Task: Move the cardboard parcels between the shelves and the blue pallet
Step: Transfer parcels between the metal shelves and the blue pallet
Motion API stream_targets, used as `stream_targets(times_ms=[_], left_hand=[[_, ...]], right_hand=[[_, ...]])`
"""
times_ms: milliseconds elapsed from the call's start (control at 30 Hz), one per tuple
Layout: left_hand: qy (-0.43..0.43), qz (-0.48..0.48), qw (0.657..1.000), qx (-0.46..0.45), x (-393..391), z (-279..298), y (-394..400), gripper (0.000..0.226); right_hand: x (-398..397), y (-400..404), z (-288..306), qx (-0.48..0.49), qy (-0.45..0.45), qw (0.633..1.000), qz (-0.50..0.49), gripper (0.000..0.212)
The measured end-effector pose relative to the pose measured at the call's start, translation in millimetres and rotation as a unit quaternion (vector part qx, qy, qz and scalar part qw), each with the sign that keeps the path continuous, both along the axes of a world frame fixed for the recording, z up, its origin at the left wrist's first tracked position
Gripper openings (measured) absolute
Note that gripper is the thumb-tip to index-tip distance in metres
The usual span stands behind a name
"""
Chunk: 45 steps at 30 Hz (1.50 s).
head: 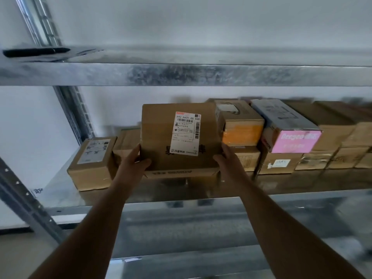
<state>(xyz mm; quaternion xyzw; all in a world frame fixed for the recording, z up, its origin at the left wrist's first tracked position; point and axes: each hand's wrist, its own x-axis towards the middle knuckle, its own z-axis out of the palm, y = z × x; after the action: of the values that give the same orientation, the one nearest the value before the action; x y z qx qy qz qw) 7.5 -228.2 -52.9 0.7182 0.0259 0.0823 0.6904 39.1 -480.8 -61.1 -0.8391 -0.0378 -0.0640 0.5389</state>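
Nearest the camera, two bare forearms reach up from the bottom of the frame toward the middle shelf (302, 184). At the centre, the left hand (133, 161) grips the lower left corner of a cardboard parcel (159, 137), its thumb curled over the front edge, while the right hand (226, 156) presses against the lower right edge, thumb hooked at the corner. The remaining fingers of both hands are hidden behind the parcel, so their spread cannot be told.

The parcel sits tilted, label facing the camera, and seems to rest on a flatter box (181, 174) below it. Whether it is being set in or drawn out cannot be told from this alone; the step in hand looks like handling one parcel at the shelf edge. Either way, the next move probably calls for a level, two-handed carry that clears the neighbours pressed in on both sides.

Its white shipping label (186, 133) reads "642 H431-00 049" above barcodes; the smaller print is too blurred to read.

At centre left stands a small labelled box (92, 164). Further right, a box with orange tape (240, 125) sits beside one with a pink end panel (296, 140) reading roughly "Deegen". In the upper left, a black marker (36, 52) lies on the top shelf.
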Motion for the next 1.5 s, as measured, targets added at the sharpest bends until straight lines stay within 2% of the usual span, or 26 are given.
stream_targets(times_ms=[133, 267, 467, 633, 833, 967, 1167, 1400, 1500], left_hand=[[0.010, -0.012, 1.000, -0.005, -29.2, -9.3, -10.2, 0.047], [-0.018, 0.008, 0.999, 0.029, -65.7, -8.6, -38.1, 0.048], [-0.030, 0.009, 0.999, 0.043, -125.6, -9.4, -92.4, 0.047], [-0.021, -0.011, 0.996, 0.081, -164.9, -16.5, -140.7, 0.048], [-0.022, -0.031, 0.993, 0.116, -189.6, -24.1, -208.6, 0.051], [-0.033, -0.070, 0.988, 0.133, -194.2, -19.9, -259.9, 0.058], [-0.055, -0.127, 0.977, 0.161, -197.8, -18.9, -349.0, 0.054], [-0.058, -0.240, 0.951, 0.185, -185.2, -20.9, -462.9, 0.067], [-0.051, -0.297, 0.936, 0.183, -178.8, -26.9, -519.3, 0.066]], right_hand=[[-30.2, -14.7, -4.0, 0.027, 0.005, 1.000, 0.002, 0.034], [-63.7, -38.9, -4.4, 0.027, -0.018, 0.999, 0.009, 0.027], [-123.8, -94.2, -3.6, 0.029, -0.018, 0.999, 0.008, 0.037], [-177.1, -144.1, -12.3, 0.029, -0.019, 0.999, -0.020, 0.031], [-227.5, -213.3, -15.1, 0.030, -0.017, 0.997, -0.065, 0.035], [-256.1, -261.2, -11.7, 0.046, -0.028, 0.995, -0.085, 0.040], [-294.8, -341.2, -9.8, 0.085, -0.051, 0.987, -0.125, 0.042], [-330.8, -439.2, -25.1, 0.080, -0.022, 0.957, -0.278, 0.049], [-345.7, -482.0, -33.5, 0.094, -0.012, 0.940, -0.327, 0.049]])
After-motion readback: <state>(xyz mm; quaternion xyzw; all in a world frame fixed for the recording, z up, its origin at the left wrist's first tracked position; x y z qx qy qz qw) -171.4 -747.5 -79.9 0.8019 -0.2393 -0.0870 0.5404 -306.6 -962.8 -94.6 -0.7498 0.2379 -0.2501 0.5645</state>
